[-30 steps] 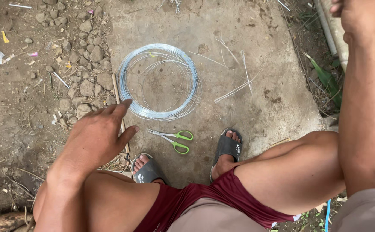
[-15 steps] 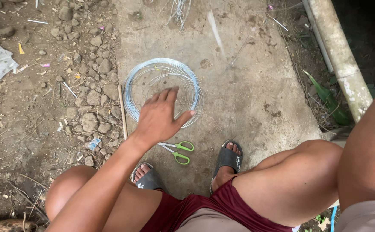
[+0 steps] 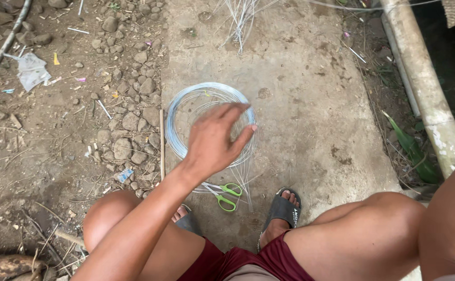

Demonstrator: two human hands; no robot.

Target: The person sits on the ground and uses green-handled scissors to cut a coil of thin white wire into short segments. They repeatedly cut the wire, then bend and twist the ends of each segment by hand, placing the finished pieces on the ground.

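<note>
Dirt and stones (image 3: 128, 125) along the left, a grey pipe (image 3: 1, 49) at ten o'clock, a crumpled scrap of plastic (image 3: 32, 70) just beside it. Thin stick (image 3: 161, 143) lying along the edge of the concrete slab (image 3: 311, 104). Left hand (image 3: 214, 138) stretched out over the middle of the slab, back upward, fingers (image 3: 235, 112) spread and slightly curled, pinching nothing that shows. Coil of pale wire (image 3: 178, 112) flat on the concrete directly under that hand, its ring showing at nine, twelve and three o'clock around the palm; contact between fingertips and wire not clear. Loose strands trailing from the coil toward six o'clock. Green-handled scissors (image 3: 226, 193) at six o'clock from the hand, near the coil's lower edge, blades pointing to nine o'clock. Grey sandals (image 3: 283, 208) on both feet just below the scissors. Bundle of straight wires (image 3: 240, 18) at twelve o'clock, well apart from the coil. Bamboo pole (image 3: 420, 78) slanting down at two o'clock. Right arm at the far right edge, its hand out of frame.
</note>
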